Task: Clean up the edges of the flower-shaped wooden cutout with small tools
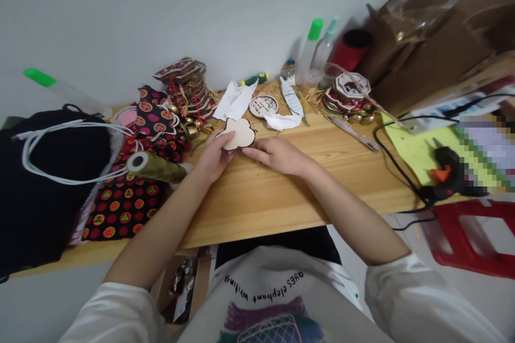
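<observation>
Shirt [277,300], white with a printed front, nearest the lens; both forearms reach from it over the desk [289,198].

Left hand [213,158]: fingers curled up around the lower left edge of a pale cutout [240,133], thumb on its face, so the piece is held tilted up off the desk toward the eyes.

Right hand [277,154]: lying low and loosely closed, fingertips touching the cutout's lower right edge, steadying it; nothing else in its hold.

Cutout: flat, lobed, light wood or card, above mid-desk, between the two hands.

Left of the hands: patterned cloth [129,198] in black, red and yellow spread flat; an olive thread spool [155,167] lying on it, within easy reach; a black bag [44,187] with white cord [68,150].

Behind: a stack of cloth-covered ornaments [187,86] with small bells; white paper scraps [235,101]; a round printed disc [263,105]; a second ornament pile [350,94]; green-capped bottles [311,45] against the wall.

Right: glue gun [448,169] resting on a yellow sheet [410,155], its cable [386,155] trailing across the desk, parked clear of the work; cardboard boxes [434,48]; red stool [470,236] beside the desk.
</observation>
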The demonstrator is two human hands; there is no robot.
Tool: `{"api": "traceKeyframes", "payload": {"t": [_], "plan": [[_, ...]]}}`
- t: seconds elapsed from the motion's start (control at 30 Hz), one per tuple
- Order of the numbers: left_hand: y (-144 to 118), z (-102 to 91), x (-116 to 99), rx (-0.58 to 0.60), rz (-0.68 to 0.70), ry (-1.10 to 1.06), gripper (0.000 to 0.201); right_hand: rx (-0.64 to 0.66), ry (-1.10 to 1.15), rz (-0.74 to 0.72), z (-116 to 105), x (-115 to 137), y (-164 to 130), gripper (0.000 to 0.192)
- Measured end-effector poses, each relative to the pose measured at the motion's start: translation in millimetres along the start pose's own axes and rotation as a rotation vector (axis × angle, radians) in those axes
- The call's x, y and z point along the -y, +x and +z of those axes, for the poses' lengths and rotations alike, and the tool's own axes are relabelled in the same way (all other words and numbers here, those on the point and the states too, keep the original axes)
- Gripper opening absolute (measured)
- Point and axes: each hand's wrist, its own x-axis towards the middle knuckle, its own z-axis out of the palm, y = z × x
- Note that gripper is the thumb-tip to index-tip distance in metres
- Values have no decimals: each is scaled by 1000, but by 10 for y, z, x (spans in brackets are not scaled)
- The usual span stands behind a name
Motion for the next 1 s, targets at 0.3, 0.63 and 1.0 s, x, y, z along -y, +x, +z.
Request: {"api": "traceKeyframes", "payload": {"t": [0.3, 0.63, 1.0], "plan": [[18, -52, -16, 92, -4, -144, 20, -163, 558, 129, 63, -86, 75, 59], [6, -23, 73, 102, 87, 27, 22, -410, 1016, 237, 50, -8, 106, 45], [30, -80, 137, 178, 73, 272, 23, -426, 898, 212, 98, -88, 131, 34]]}}
